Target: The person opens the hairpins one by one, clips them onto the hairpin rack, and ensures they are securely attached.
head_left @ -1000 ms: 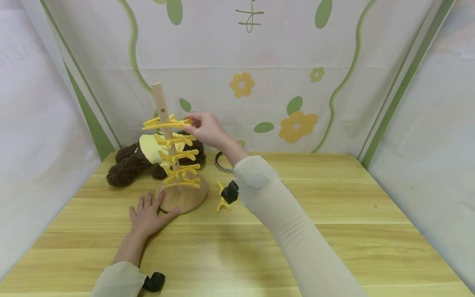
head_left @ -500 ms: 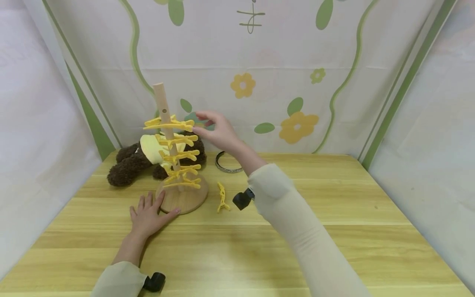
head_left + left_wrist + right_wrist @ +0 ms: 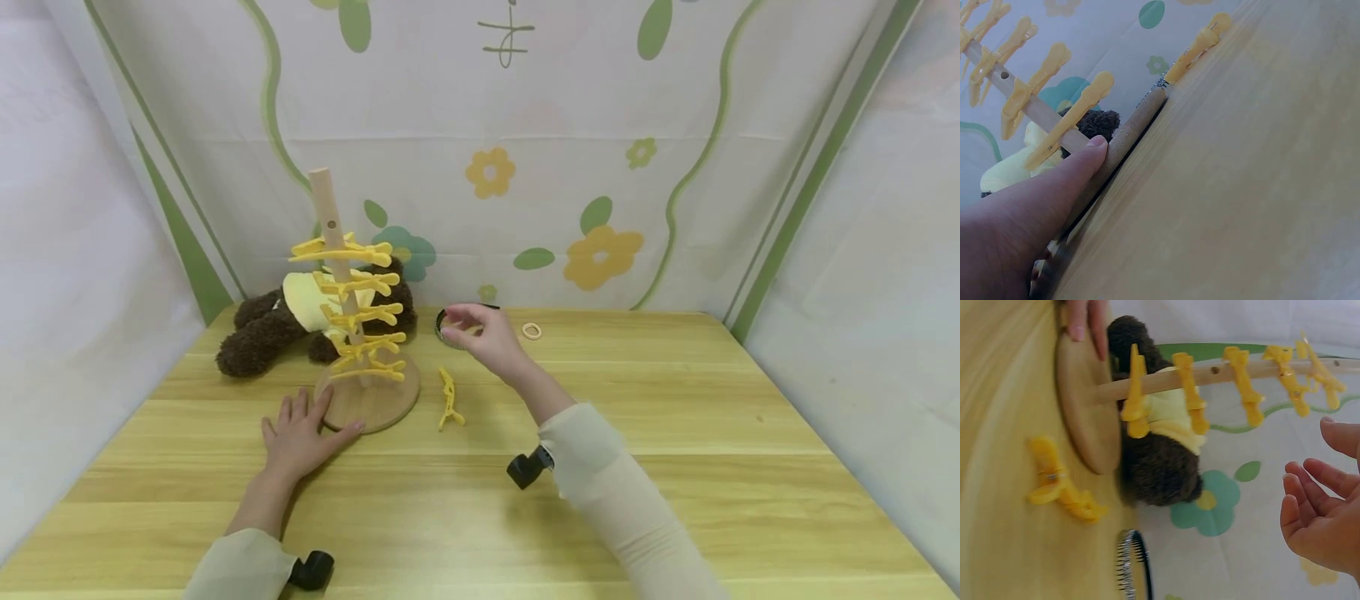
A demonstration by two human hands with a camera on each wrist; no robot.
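Observation:
A wooden stand with a round base (image 3: 382, 407) and an upright post (image 3: 323, 200) carries several yellow hair clips (image 3: 360, 315), clipped across the post one above another. My left hand (image 3: 302, 444) lies with spread fingers at the near left of the base; its thumb (image 3: 1092, 153) rests on the rim. Right of the stand, my right hand (image 3: 491, 342) hovers with loosely bent fingers and nothing between them. Below it on the table lies a single yellow hair clip (image 3: 449, 400). In the right wrist view this hand (image 3: 1329, 512) is apart from the top clips.
A brown plush toy in a yellow shirt (image 3: 302, 298) lies behind the stand. A dark, toothed headband (image 3: 1130, 569) lies right of it, partly hidden by my right hand in the head view. A small pale ring (image 3: 532, 331) sits farther right. Printed cloth walls enclose the wooden table (image 3: 675, 400).
My right hand has let go of the top clip, which stays on the post, and has moved right and down toward the table. The left hand has not moved.

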